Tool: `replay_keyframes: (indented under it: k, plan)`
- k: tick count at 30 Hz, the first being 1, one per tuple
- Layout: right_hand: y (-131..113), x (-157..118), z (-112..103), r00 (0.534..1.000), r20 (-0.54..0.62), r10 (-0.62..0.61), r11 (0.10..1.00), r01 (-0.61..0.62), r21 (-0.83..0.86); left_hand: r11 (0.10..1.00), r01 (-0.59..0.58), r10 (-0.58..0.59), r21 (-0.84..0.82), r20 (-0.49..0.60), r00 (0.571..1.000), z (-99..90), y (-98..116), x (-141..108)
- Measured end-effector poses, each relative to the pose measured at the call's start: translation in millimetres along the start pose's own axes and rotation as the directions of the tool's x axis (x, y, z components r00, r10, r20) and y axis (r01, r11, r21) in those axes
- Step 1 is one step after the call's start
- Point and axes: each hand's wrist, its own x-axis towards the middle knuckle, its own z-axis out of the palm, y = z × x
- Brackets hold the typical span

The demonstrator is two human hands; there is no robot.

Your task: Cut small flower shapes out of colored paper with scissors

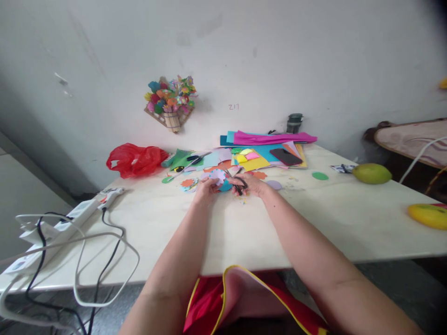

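Between finger and thumb, my left hand (pixel 207 188) pinches a lilac paper cut-out (pixel 218 175) with a scalloped edge. A blue paper piece (pixel 225 184) shows right beside it; whether that one is held too, I cannot tell. My right hand (pixel 252 183) is closed around the dark handles of a pair of scissors (pixel 240 183), their blades pointing up and left near the lilac paper. Orange scalloped paper pieces (pixel 259 175) lie around the hands, with a lilac paper disc (pixel 274 185) to the right. Small paper scraps are scattered below the scissors.
Stacked coloured paper (pixel 258 163) with a dark phone (pixel 285 157) lies at the back. Left are a red plastic bag (pixel 134 159), a second pair of scissors (pixel 195 159) and a power strip (pixel 52 237) with loose cables. A green disc (pixel 320 176) and a mango (pixel 372 173) sit right.
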Motion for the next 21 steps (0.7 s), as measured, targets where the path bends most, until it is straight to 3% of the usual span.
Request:
replay_keyframes:
  k: [21]
  plan:
    - [-7.4, -8.6, 3.7, 0.994, 0.109, 0.001, 0.989, 0.016, -0.146, 1.000, -0.002, 0.001, -0.018, -0.063, 0.998, -1.2, -1.2, 2.5]
